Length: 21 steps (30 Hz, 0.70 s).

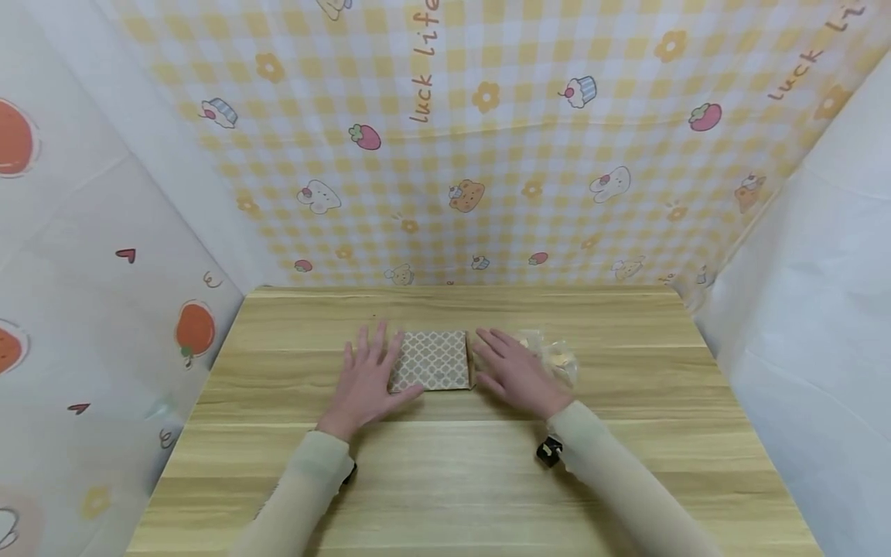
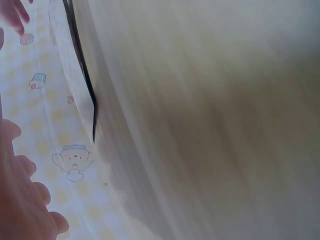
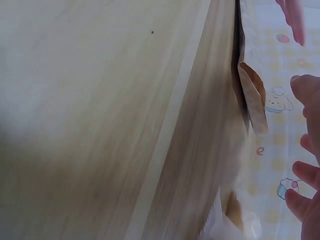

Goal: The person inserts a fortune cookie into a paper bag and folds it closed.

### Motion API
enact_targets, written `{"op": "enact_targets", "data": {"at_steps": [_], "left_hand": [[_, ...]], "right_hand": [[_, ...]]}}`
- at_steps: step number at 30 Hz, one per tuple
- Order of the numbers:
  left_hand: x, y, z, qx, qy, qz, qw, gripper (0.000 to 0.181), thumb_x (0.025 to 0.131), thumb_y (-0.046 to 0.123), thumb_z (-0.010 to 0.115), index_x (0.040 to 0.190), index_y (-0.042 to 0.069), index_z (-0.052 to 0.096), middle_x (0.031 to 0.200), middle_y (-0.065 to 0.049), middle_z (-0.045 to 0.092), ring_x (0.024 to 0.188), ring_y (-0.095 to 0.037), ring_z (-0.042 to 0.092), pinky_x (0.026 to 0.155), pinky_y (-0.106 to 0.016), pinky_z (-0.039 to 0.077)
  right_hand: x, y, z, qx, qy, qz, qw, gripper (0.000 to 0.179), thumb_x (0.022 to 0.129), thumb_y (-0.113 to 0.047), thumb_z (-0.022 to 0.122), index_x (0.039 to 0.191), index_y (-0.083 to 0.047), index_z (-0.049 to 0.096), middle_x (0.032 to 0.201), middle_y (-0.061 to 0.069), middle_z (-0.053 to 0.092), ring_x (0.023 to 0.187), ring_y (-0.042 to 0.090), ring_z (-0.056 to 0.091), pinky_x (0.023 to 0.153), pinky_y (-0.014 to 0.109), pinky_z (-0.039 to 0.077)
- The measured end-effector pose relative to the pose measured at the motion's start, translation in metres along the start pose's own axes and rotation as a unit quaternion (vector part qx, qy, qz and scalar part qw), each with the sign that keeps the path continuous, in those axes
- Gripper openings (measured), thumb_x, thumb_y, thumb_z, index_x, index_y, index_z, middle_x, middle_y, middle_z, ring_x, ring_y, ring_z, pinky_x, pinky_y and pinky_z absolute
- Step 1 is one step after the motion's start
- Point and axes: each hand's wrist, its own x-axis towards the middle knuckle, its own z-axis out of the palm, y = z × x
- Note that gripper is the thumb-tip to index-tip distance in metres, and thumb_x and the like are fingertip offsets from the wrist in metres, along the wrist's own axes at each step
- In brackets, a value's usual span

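A flat paper bag with a grey-and-cream lattice pattern lies on the table, its brown-edged mouth toward the right. My left hand is at its left edge, fingers spread and thumb reaching along the near edge. On the other side, my right hand is held beside the mouth with its fingers extended. Small clear packets with pale yellowish contents lie partly behind that hand. The right wrist view shows the bag's folded brown flap standing a little off the table.
The wood-grain table meets a yellow checked cloth with cartoon prints at the back. White sheets hang along the left side and the right side. Dark wrist devices sit under the sleeves.
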Motion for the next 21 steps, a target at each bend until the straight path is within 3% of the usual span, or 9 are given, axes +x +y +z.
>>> {"op": "enact_targets", "data": {"at_steps": [10,21], "left_hand": [[0.006,0.012,0.006,-0.01,-0.016,0.01,0.9998,0.104,0.091,0.081,0.054,0.169,0.019,0.023,0.176,-0.018,0.006,0.158,-0.052,0.004,0.121,-0.075,0.008],[0.009,0.018,0.008,0.008,-0.026,0.016,0.9995,0.104,0.091,0.085,0.048,0.17,0.025,0.018,0.176,-0.017,0.005,0.159,-0.051,0.006,0.122,-0.074,0.009]], "right_hand": [[0.013,0.002,0.013,-0.011,-0.065,0.006,0.9978,0.048,0.105,-0.031,0.065,0.145,-0.005,0.061,0.16,0.016,0.048,0.146,0.043,0.045,0.12,0.058,0.036],[0.015,0.002,0.02,-0.021,-0.056,0.01,0.9982,0.04,0.104,-0.029,0.067,0.136,-0.004,0.069,0.15,0.015,0.059,0.138,0.04,0.054,0.116,0.055,0.042]]}}
